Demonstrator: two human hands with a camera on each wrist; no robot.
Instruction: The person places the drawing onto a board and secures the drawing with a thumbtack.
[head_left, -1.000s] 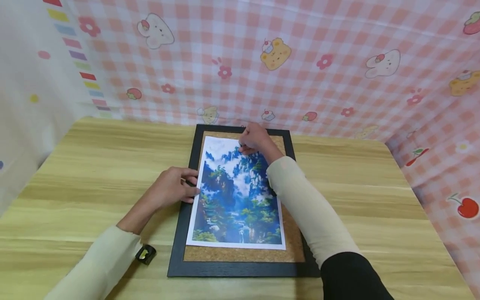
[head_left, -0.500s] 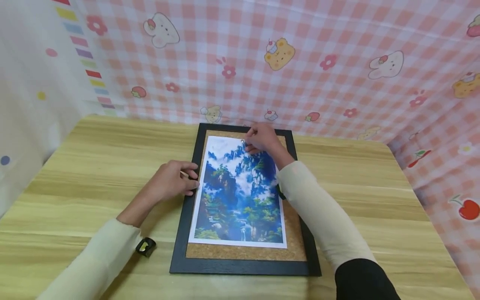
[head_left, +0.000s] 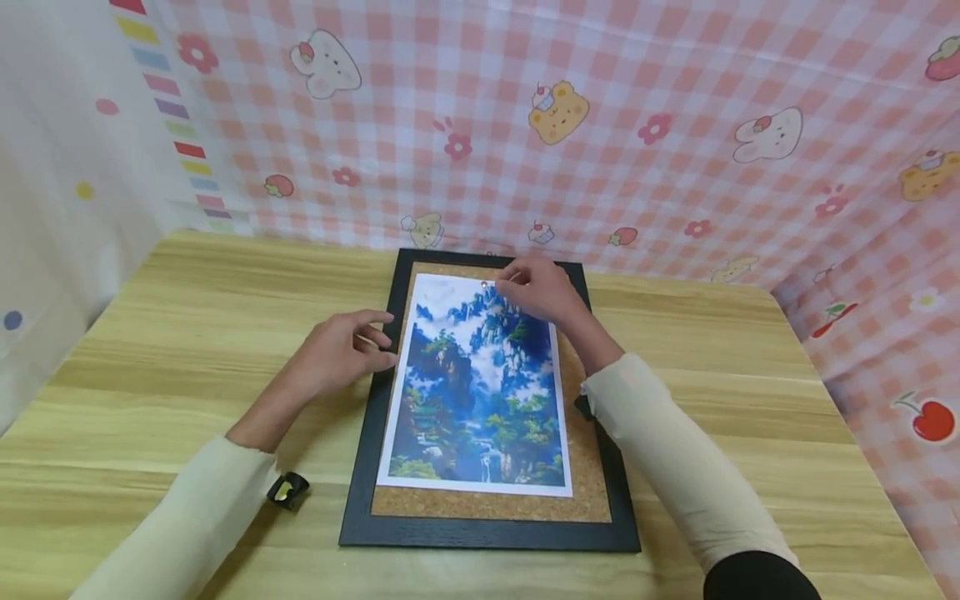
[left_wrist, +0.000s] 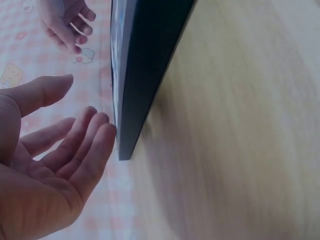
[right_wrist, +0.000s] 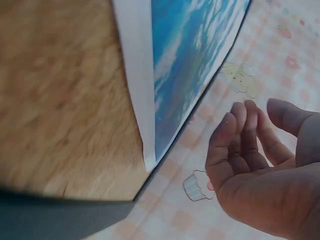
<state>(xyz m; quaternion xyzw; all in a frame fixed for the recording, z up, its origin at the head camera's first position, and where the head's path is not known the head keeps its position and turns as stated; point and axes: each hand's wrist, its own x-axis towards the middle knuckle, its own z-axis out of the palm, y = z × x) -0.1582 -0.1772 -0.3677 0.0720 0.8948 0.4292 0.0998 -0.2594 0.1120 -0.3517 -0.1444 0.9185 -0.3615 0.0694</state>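
A printed landscape picture [head_left: 480,392] with a white border lies on a cork board [head_left: 495,506] in a black frame [head_left: 487,535]. A small shiny thumbtack [head_left: 484,285] sits in the picture's top edge. Just right of that tack is my right hand [head_left: 543,292], above the picture's upper right; the right wrist view shows its fingers [right_wrist: 240,135] loosely bent around nothing. My left hand [head_left: 341,350] is beside the frame's left side, its relaxed fingers apart and holding nothing in the left wrist view. Whether its fingertips touch the frame is unclear.
The board lies on a light wood-grain table [head_left: 225,333]. A pink checked cloth [head_left: 480,108] with cartoon prints hangs behind and to the right. A black wrist device [head_left: 288,492] sits at the left cuff.
My right hand has drawn back to the right from the picture's top edge, uncovering the tack. The left hand has shifted slightly up along the frame and its fingers have spread.
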